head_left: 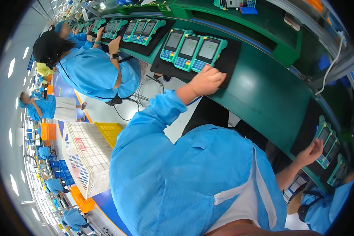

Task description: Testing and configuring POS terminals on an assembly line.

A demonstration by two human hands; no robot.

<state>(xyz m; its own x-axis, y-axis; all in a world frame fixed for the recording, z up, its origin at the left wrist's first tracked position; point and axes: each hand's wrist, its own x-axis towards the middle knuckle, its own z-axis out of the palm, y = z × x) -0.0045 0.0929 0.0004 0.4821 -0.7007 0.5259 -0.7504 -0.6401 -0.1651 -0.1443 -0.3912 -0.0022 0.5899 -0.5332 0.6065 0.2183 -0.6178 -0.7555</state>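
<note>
Three teal-framed handheld payment terminals (190, 52), with grey screens and coloured keypads, lie side by side on a black mat (231, 59). My left hand (208, 80) is closed at the near edge of that mat, just below the rightmost terminal; its curled fingers hide whatever may be in them. Farther right, my right hand (310, 152) has its fingers stretched out beside another group of terminals (327, 143) on a second black mat (303, 131). Whether those fingertips touch a terminal I cannot tell.
The green bench (263, 92) runs diagonally, with a raised green shelf (240, 29) behind it. A co-worker in blue (94, 69) sits to the left near more terminals (143, 30). A white crate (88, 157) stands lower left. Another blue sleeve (330, 208) shows at lower right.
</note>
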